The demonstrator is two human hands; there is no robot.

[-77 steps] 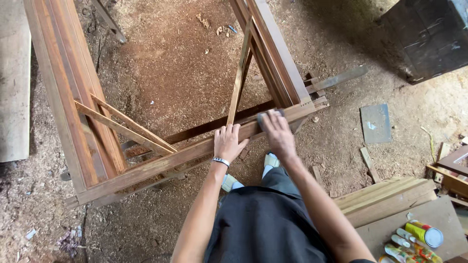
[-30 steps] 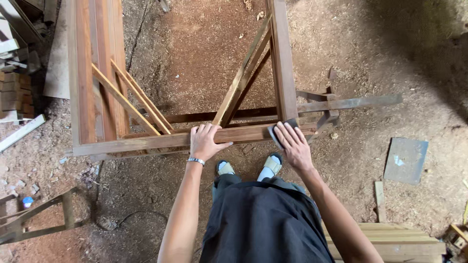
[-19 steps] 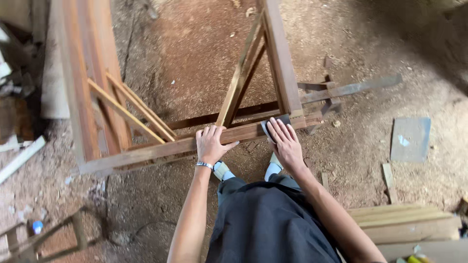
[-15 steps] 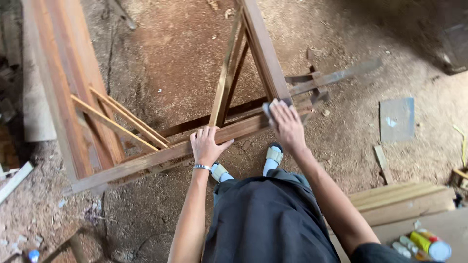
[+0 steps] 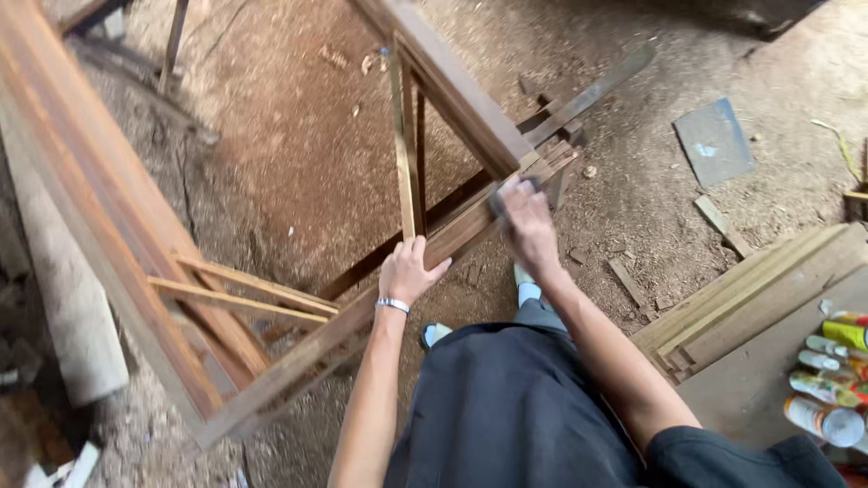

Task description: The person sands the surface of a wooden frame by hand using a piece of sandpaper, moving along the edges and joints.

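A large brown wooden frame (image 5: 298, 348) stands on a dirt floor in front of me. My left hand (image 5: 409, 271) rests flat on its near rail, a bracelet on the wrist. Further right on the same rail, my right hand (image 5: 527, 226) presses a small grey sanding pad (image 5: 503, 192) against the wood near the frame's corner. A thin upright slat (image 5: 403, 145) rises from the rail between my hands. Two diagonal slats (image 5: 244, 294) brace the left corner.
Sawdust and wood scraps cover the dirt floor. Stacked planks (image 5: 750, 289) and a board with several tubes and cans (image 5: 827, 380) lie at the right. A grey sheet (image 5: 714, 143) lies on the ground at the upper right. A pale beam (image 5: 63, 307) lies at the left.
The view has swung, so the frame now runs more diagonally. My right hand has slid the pad along the rail near the corner. My left hand stays on the rail.
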